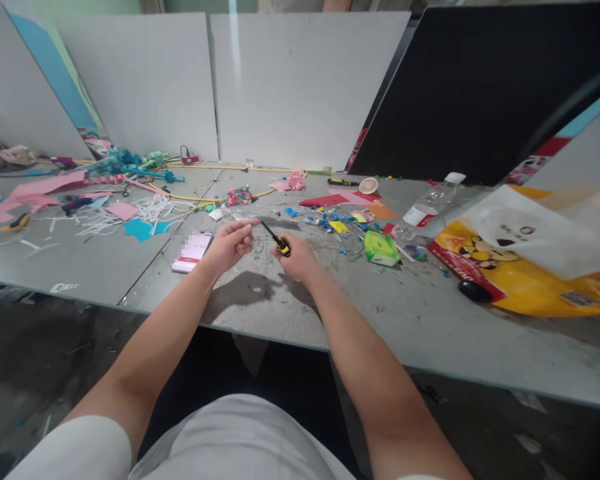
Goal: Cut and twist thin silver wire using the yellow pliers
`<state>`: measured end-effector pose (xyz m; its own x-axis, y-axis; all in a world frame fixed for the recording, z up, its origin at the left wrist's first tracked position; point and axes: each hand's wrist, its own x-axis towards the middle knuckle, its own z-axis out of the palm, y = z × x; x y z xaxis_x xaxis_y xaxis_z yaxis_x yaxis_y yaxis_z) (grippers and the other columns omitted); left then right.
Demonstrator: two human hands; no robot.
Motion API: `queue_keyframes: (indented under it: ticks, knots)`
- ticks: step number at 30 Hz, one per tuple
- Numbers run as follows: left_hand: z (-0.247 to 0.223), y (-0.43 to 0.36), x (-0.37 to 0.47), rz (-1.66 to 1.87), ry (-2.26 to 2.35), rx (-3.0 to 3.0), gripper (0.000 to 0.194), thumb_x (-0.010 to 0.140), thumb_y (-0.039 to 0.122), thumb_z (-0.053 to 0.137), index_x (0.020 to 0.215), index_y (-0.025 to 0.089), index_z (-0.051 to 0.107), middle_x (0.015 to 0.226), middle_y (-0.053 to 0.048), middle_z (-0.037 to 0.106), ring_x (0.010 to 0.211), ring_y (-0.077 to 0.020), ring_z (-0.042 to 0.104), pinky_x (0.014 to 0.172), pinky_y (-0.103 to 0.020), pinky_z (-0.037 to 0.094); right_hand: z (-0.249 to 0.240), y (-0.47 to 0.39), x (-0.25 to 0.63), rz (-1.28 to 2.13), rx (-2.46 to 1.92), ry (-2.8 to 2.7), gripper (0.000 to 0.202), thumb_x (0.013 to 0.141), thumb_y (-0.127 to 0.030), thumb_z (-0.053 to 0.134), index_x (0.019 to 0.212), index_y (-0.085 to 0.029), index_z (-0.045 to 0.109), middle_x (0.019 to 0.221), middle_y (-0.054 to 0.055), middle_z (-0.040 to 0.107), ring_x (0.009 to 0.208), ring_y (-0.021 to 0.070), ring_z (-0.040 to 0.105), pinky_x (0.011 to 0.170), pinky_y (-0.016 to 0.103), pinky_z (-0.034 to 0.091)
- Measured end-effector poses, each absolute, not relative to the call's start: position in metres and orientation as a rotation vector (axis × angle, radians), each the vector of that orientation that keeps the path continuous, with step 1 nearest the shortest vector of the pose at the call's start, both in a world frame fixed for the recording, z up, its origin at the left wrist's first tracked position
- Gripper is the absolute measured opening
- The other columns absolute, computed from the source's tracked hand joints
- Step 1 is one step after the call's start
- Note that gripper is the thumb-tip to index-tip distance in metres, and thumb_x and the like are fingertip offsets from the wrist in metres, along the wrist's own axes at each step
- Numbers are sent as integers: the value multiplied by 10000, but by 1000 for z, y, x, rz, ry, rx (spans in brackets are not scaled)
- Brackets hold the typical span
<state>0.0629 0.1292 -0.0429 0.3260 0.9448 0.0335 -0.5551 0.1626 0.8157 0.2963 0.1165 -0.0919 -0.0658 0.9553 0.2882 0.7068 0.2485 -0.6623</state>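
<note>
My right hand is wrapped round a black-and-yellow screwdriver, its dark shaft slanting up and left. Facing it, my left hand has the index finger stretched out toward the shaft's tip, while thumb and other fingers are curled together. Whatever those curled fingers may hold is too small to make out. Between the hands, a thin clear loop of wire or thread shows faintly. A phone with a lit screen lies beside my left wrist.
Small blue and yellow bits and a green packet lie right of my hands. Farther right are a plastic bottle, a yellow bag and a black mouse. White strips and pink paper cover the left. White panels stand behind.
</note>
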Motion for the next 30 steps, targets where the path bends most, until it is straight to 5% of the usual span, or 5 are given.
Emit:
queue_keyframes:
  ticks: [4,15,30]
  knots:
    - [-45,126,63,1137,576,929,261,848,167,1168,1038,142,991,596,71,585,516,-53,437,530,-180,323,-94,116,297,512,-1468,-1762,148,1032,-377,789,1067,-282,681,953,27,755,919,255,609,917,377,527]
    - [-54,125,64,1114,463,1019,415,729,274,1243,1049,167,1001,591,75,597,524,-62,458,550,-196,353,-88,108,298,485,-1462,-1783,148,1020,-371,752,1031,-299,622,923,23,716,899,248,577,901,371,483]
    - [-48,120,63,1126,556,1033,282,855,231,1184,1045,172,985,595,78,564,522,-67,472,553,-214,343,-82,102,297,439,-1480,-1828,116,1040,-351,733,1097,-250,728,1029,93,801,974,280,666,976,395,529]
